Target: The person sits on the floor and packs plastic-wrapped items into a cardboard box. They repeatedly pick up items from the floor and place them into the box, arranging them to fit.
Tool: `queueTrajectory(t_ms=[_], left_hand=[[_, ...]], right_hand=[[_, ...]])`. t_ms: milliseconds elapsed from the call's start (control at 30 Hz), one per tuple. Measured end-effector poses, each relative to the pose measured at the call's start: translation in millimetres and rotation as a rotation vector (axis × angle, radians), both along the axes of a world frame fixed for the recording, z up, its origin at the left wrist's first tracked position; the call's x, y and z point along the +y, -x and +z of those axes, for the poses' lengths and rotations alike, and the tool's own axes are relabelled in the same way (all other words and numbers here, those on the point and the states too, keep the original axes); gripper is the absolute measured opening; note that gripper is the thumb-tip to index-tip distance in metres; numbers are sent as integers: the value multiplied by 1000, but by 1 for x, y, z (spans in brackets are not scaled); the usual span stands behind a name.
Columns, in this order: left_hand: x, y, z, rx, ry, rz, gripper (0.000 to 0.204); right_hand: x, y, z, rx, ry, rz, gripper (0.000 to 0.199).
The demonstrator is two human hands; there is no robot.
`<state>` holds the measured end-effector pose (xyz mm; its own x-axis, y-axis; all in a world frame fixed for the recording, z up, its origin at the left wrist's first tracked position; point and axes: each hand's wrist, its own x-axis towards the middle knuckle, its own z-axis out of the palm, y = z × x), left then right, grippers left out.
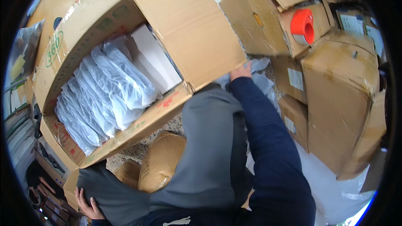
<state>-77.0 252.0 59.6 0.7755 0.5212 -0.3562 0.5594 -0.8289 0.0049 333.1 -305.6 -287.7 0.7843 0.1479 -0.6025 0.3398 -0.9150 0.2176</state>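
A large open cardboard box [125,136] stands in front of me, tilted in view. Inside it, several flat items in clear plastic bags [113,81] stand in a row, beside a white carton [153,60]. My right arm stretches past the box's raised flap [190,25]. At the flap's lower right corner my right hand [241,72] is beside crumpled clear plastic [263,73]; its fingers are mostly hidden. Low on the left, my left hand [88,205] lies against my grey-trousered leg, fingers apart and holding nothing.
Stacked cardboard boxes [339,100] stand on the right. A red tape dispenser [302,27] sits on an opened box [259,21] there. Brown packages [161,159] lie on the speckled floor between my legs. White plastic sheeting [326,180] spreads at the lower right.
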Motion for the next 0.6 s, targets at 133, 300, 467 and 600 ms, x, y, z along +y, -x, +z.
queueTrajectory(t_ms=[133,300,467,600], left_hand=[[5,-6,-9,-84,61,-52,45],[22,19,-19,-157,60,-91,43],[4,20,-24,-210,38,-71,43],[3,29,-16,-240,9,-41,44]], right_hand=[[-68,-6,99,-496,-350,-125,48],[-78,10,205,-655,-580,80,62],[-97,114,142,-87,-224,359,72],[-33,95,136,616,-49,29,45]])
